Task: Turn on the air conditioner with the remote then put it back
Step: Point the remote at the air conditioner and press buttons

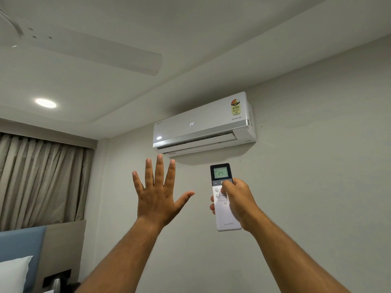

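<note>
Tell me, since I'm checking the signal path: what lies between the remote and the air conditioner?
Nothing: in the head view, only bare wall separates the remote from the air conditioner.

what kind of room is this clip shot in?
Most likely a bedroom, perhaps a hotel room. A white pillow lies against a blue padded headboard at lower left, pleated curtains cover a window, and a split air conditioner is mounted high on the wall.

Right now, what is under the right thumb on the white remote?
The right hand holds the white remote, its thumb resting by the power symbol below the "24" display. Whatever button lies beneath is covered.
</note>
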A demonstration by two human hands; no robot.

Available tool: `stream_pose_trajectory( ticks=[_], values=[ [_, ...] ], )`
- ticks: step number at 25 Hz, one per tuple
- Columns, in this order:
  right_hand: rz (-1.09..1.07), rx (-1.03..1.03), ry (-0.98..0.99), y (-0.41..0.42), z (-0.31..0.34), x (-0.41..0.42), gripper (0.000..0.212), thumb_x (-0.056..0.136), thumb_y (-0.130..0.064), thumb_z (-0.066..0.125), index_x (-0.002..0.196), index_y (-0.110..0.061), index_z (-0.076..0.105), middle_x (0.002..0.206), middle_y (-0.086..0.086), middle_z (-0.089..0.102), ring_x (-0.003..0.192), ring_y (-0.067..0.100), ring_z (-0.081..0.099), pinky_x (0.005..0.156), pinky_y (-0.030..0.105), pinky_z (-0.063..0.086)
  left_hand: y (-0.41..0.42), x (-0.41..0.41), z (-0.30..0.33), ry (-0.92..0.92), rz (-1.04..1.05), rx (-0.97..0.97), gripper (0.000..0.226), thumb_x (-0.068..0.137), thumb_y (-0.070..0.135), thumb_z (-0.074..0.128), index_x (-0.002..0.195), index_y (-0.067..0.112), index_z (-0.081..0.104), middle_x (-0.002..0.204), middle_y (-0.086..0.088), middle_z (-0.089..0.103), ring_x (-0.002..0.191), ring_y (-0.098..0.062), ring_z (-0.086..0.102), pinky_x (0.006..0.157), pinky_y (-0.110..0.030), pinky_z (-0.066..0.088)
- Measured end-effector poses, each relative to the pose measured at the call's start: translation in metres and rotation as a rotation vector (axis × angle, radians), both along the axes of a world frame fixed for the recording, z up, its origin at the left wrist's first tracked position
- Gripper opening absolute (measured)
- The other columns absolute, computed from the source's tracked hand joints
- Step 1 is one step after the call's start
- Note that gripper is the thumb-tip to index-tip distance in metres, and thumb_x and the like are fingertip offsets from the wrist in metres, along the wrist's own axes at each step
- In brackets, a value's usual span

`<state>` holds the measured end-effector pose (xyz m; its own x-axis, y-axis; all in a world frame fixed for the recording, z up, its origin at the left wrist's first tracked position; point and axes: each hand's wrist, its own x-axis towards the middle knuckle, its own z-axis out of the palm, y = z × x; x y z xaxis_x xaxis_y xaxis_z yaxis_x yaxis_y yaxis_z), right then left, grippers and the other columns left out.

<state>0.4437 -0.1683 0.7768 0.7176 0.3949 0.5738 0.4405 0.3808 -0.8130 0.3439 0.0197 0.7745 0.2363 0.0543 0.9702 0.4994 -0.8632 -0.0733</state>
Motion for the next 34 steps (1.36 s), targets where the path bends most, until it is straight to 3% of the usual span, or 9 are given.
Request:
stream_pose_trajectory(
  ticks=[9, 14, 19, 25, 34],
  values=[
    [-0.017, 0.000, -0.003, 0.0027, 0.0001, 0.0054, 0.012, 0.090, -0.012, 0.053, 0.100, -0.013, 0.058, 0.075, 0.017, 0.072, 0.051, 0.027, 0.071, 0.048, 0.032, 0.057, 0.0013, 0.0042, 0.0004, -0.002, -0.021, 0.008, 0.096, 0.077, 0.081, 0.020, 0.150, 0.019, 0.016, 0.159, -0.016, 0.009, 0.145, -0.040, 0.006, 0.110, -0.070, 0.008],
    [0.017, 0.012, 0.007, 0.0046, -0.0018, 0.0044, 0.014, 0.086, -0.009, 0.050, 0.098, -0.008, 0.057, 0.061, 0.011, 0.072, 0.050, 0.030, 0.069, 0.048, 0.035, 0.058, 0.0045, 0.0037, -0.0001, -0.003, -0.014, 0.005, 0.095, 0.078, 0.081, 0.018, 0.151, 0.020, 0.012, 0.159, -0.015, 0.007, 0.146, -0.039, 0.004, 0.110, -0.069, 0.007],
    [-0.002, 0.004, 0.004, 0.0036, -0.0027, 0.0033, 0.012, 0.088, -0.011, 0.051, 0.099, -0.010, 0.057, 0.073, 0.018, 0.071, 0.051, 0.028, 0.070, 0.049, 0.035, 0.058, 0.0030, 0.0024, 0.0001, -0.003, -0.024, 0.004, 0.095, 0.078, 0.081, 0.017, 0.150, 0.020, 0.012, 0.159, -0.015, 0.007, 0.145, -0.039, 0.005, 0.110, -0.070, 0.008],
    [0.006, 0.013, -0.001, 0.0025, 0.0004, 0.0018, 0.013, 0.087, -0.009, 0.050, 0.097, -0.008, 0.057, 0.065, 0.014, 0.071, 0.050, 0.030, 0.069, 0.048, 0.035, 0.058, 0.0018, -0.0001, 0.0006, -0.006, -0.026, 0.000, 0.095, 0.077, 0.081, 0.017, 0.150, 0.020, 0.013, 0.159, -0.016, 0.007, 0.145, -0.039, 0.004, 0.110, -0.070, 0.007],
    [-0.016, 0.010, -0.025, -0.0029, 0.0033, 0.0004, 0.010, 0.091, -0.012, 0.053, 0.099, -0.013, 0.058, 0.080, 0.021, 0.071, 0.050, 0.026, 0.070, 0.049, 0.035, 0.060, -0.0041, -0.0017, 0.0043, -0.015, -0.035, 0.000, 0.095, 0.078, 0.081, 0.019, 0.150, 0.019, 0.014, 0.159, -0.016, 0.009, 0.145, -0.040, 0.006, 0.110, -0.069, 0.008]
  ],
)
